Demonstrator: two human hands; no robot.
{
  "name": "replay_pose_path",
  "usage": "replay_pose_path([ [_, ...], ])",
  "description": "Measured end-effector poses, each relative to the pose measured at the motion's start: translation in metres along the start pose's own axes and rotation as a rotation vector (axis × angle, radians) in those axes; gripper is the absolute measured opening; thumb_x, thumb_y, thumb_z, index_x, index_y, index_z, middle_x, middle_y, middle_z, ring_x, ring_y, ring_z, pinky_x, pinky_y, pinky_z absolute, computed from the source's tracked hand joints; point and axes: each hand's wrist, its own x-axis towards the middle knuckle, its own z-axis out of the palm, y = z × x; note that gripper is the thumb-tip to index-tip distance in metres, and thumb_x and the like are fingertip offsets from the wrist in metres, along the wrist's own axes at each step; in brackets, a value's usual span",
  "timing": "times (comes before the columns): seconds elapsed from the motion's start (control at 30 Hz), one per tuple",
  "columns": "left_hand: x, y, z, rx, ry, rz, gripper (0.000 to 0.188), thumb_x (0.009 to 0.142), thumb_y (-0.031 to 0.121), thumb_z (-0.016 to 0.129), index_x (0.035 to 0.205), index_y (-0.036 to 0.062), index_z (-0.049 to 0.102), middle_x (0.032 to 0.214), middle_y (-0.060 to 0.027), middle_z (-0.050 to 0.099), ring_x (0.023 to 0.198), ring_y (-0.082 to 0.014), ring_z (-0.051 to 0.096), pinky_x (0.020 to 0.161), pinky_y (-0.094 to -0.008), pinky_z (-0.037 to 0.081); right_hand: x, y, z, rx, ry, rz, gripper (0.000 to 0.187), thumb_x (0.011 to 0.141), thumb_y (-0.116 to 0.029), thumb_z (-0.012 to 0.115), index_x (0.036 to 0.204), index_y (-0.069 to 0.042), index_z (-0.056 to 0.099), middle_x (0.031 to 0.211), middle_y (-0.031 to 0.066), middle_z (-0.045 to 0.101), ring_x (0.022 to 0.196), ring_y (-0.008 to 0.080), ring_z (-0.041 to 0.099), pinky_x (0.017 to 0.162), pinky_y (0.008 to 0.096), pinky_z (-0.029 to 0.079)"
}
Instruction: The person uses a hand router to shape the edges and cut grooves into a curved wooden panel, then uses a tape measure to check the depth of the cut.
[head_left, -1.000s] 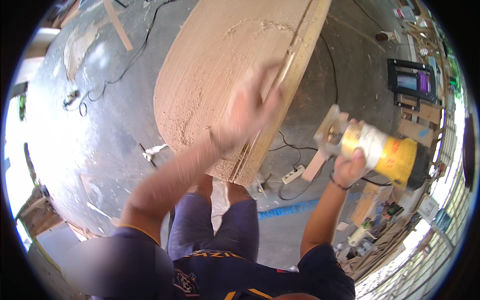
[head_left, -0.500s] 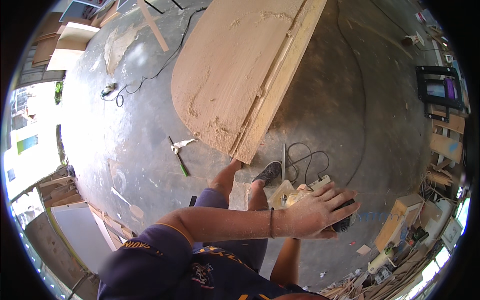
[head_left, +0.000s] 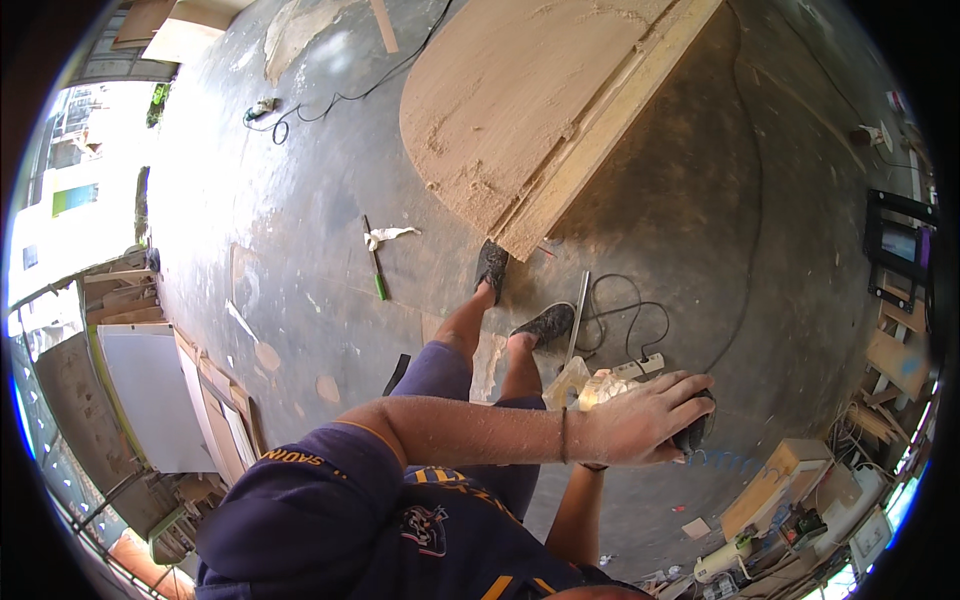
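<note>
My left arm reaches across to the right, and my left hand [head_left: 640, 418] is closed over a rounded black object [head_left: 692, 432] whose kind I cannot make out. Under that hand rises my right forearm [head_left: 578, 510], with a dark band at the wrist; my right hand itself is hidden. Just beyond the left hand are a yellowish, partly see-through piece [head_left: 605, 388] and a white power strip [head_left: 640, 367]. Ahead lies a large wooden board [head_left: 520, 110] with a rounded end, a groove along its straight edge and wood shavings on top.
On the concrete floor lie a green-handled tool [head_left: 379, 280] with a white scrap, a corded power tool [head_left: 262, 108] and a black cable [head_left: 650, 305]. A metal bar [head_left: 578, 318] is near my right shoe. Panels [head_left: 150, 395] lean at left; a wooden box [head_left: 775, 487] stands at right.
The board and floor things have shifted in view as I moved back from the board. My left shoe now shows clear of its corner. My left hand stays on the black object.
</note>
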Motion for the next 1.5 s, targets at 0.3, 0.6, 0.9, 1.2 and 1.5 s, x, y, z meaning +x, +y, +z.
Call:
replay_pose_path([
  [0.3,0.045,-0.111,-0.173,1.009,0.015,0.033,0.08,0.094,0.061,0.037,0.143,-0.0021,0.035,0.155,-0.0179,0.023,0.145,-0.0304,0.017,0.118,-0.0509,0.014,0.026,-0.04,0.008,0.334,0.085,0.242,0.071,0.075,-0.022,0.069,0.13,0.007,0.034,0.114,0.0217,0.056,0.098,0.0312,0.061,0.085,0.0399,0.052],
  [0.6,0.058,-0.191,-0.315,1.215,0.271,-0.289,0.065,0.1,0.05,0.028,0.149,0.007,0.027,0.158,-0.0098,0.02,0.147,-0.0263,0.014,0.119,-0.0471,0.01,0.027,-0.048,0.02,0.374,0.116,0.28,0.069,0.073,-0.018,0.069,0.129,0.006,0.037,0.113,0.0218,0.057,0.097,0.032,0.062,0.084,0.0417,0.053],
  [0.9,0.027,-0.181,-0.295,1.1,0.33,-0.154,0.059,0.097,0.042,0.045,0.139,0.0012,0.043,0.15,-0.0192,0.033,0.143,-0.033,0.023,0.117,-0.0511,0.015,0.034,-0.043,0.039,0.476,0.223,0.393,0.062,0.076,-0.028,0.066,0.127,0.001,0.044,0.114,0.0155,0.058,0.102,0.0306,0.06,0.089,0.0437,0.05],
  [1.2,0.045,-0.171,-0.291,1.058,0.276,-0.13,0.055,0.093,0.036,0.055,0.135,0.0018,0.046,0.147,-0.0178,0.038,0.14,-0.0339,0.03,0.115,-0.0493,0.021,0.086,0.017,0.012,0.697,0.383,0.635,0.049,0.085,-0.043,0.054,0.122,-0.01,0.054,0.11,0.0066,0.063,0.099,0.0255,0.061,0.086,0.0429,0.05],
  [1.5,0.03,-0.181,-0.313,1.003,0.223,-0.071,0.049,0.098,0.025,0.051,0.137,-0.0029,0.043,0.146,-0.02,0.039,0.138,-0.0361,0.033,0.114,-0.045,0.026,0.211,0.227,0.014,1.032,0.519,0.696,0.044,0.083,-0.046,0.056,0.11,-0.012,0.062,0.101,0.0067,0.066,0.093,0.0272,0.064,0.082,0.0454,0.053],
])
